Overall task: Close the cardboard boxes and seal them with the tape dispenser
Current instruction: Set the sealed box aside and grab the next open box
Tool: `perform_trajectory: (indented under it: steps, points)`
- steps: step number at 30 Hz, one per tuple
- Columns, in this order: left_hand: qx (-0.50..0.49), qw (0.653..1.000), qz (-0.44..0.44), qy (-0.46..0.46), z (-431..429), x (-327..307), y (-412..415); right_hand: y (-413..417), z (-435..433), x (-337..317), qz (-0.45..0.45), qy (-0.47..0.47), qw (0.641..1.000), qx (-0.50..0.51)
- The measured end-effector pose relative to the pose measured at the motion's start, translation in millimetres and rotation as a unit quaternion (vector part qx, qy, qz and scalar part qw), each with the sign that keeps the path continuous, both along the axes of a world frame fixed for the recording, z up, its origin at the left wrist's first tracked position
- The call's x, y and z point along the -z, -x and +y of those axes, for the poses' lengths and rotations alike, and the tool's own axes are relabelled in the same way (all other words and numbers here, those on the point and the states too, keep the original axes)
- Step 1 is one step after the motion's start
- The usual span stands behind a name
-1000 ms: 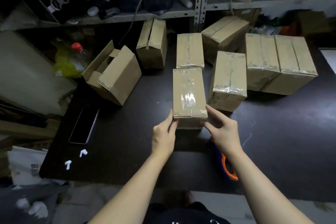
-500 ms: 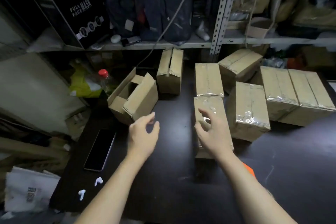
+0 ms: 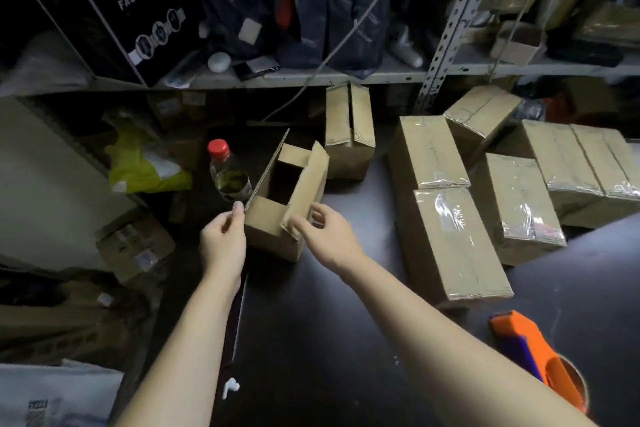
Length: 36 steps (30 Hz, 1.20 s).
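Yellow plastic, a crumpled bag (image 3: 138, 166), lies left of the open cardboard box (image 3: 273, 229). Between the two stands a clear bottle (image 3: 229, 177) with a red cap, just beside the box's left flap. Above and behind the box, a glossy black carton (image 3: 138, 10) printed "FULL FACE MASK" leans on a metal shelf.

The open cardboard box sits on the dark, matte surface (image 3: 329, 340). It is plain brown corrugated board, with its two long flaps upright and the short flaps folded partly in.

The left hand (image 3: 223, 243) has its fingers curled and pinches the near corner of the left flap. The right hand (image 3: 329, 236) grasps the near end of the right flap, thumb on the outside and fingers bent behind it.

Near the person's side of the box, a white earbud (image 3: 230, 386) lies beside the left forearm. Behind the box on the right stands an untaped box (image 3: 349, 135), its top seam gaping.

Further right of the open box lies a long taped box (image 3: 453, 243), shiny film across its top. More taped boxes (image 3: 526, 198) crowd beyond it, touching one another.

The tape dispenser (image 3: 519, 333), orange and blue plastic, rests well to the right of the open box and nearer the person. The right forearm partly covers it.
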<state>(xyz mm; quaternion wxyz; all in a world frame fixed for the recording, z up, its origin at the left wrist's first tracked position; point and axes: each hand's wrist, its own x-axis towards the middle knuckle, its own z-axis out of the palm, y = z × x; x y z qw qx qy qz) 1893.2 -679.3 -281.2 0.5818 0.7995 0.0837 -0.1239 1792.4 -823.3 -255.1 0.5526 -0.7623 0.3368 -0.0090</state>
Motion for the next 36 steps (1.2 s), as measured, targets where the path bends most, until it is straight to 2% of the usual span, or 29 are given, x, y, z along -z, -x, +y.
perform_trajectory:
  steps: [9, 22, 33, 36]
  points:
    - [0.019, 0.996, 0.022, 0.086, -13.5, 5.2, 21.9, 24.0, -1.2, 8.6, -0.025, 0.000, 0.999, 0.037]
    - [0.079, 0.992, 0.008, 0.096, -38.1, -23.5, 137.6, 152.4, -18.5, -9.5, -0.092, 0.022, 0.991, 0.090]
    - [0.085, 0.995, -0.003, 0.045, -42.5, -39.6, 298.0, 294.4, -31.3, -6.7, -0.135, -0.010, 0.989, 0.055]
    - [0.072, 0.997, 0.013, 0.014, -43.2, -32.4, 339.7, 326.1, -25.4, 5.8, -0.134, 0.013, 0.989, 0.053]
